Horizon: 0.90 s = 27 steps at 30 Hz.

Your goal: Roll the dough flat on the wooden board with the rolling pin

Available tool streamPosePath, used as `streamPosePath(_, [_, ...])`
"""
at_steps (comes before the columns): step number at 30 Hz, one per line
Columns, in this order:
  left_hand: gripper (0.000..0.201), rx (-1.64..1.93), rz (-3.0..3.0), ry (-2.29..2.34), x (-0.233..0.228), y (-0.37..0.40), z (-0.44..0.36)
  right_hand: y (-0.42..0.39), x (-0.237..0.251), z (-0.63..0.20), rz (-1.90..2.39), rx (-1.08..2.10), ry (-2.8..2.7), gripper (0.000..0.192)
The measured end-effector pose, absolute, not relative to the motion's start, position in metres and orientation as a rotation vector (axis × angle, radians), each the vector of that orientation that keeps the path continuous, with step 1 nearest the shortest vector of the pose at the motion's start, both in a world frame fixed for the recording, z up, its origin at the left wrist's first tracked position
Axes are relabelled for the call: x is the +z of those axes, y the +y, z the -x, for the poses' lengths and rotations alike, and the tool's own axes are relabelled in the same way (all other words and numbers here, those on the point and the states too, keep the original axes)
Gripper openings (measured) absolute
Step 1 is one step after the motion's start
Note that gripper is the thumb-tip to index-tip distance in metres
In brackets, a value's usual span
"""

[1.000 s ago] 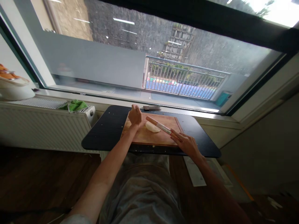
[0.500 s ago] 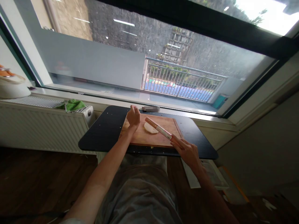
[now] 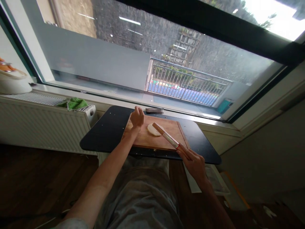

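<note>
My right hand [image 3: 193,160] is wrapped round the near end of a wooden rolling pin [image 3: 170,139] with a pale label along it. The pin's far end lies over the right side of a flat round of dough [image 3: 151,129] on the wooden board [image 3: 147,143]. My left hand [image 3: 137,117] is closed in a fist over the board's left part, and no object shows in it. Beside that wrist, a second pale piece of dough [image 3: 129,125] is partly hidden.
The board lies on a small black table [image 3: 100,136] dotted with crumbs. Behind the board is a dark flat object [image 3: 154,110], partly blurred. At left a white radiator [image 3: 47,124] carries a green cloth [image 3: 76,103]. A large window rises beyond the table.
My right hand and the rolling pin have shifted slightly right and toward me, showing more of the dough. My left fist has hardly moved.
</note>
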<state>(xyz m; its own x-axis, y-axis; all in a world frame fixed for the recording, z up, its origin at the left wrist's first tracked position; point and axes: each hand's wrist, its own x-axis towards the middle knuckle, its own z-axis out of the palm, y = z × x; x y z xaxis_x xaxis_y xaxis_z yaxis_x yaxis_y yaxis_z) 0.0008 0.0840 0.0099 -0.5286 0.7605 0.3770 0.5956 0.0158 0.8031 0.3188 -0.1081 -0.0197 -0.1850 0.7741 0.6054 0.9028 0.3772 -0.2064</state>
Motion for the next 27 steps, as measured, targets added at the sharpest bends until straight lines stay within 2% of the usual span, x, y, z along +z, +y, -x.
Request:
streamPosePath(19, [0.041,1.536,-1.451,2.110,0.014,0.078,-0.002,-0.133,-0.023,-0.328,1.380,-0.070,-1.896,0.038])
streamPosePath(23, [0.037,1.571,-1.478,2.092,0.012,0.081,-0.001,-0.123,-0.017,-0.332,1.386,-0.008,-1.894,0.039])
streamPosePath(27, [0.035,1.561,-1.761,1.853,0.007,0.087,-0.003,-0.086,-0.004,-0.320,1.355,0.137,-1.841,0.044])
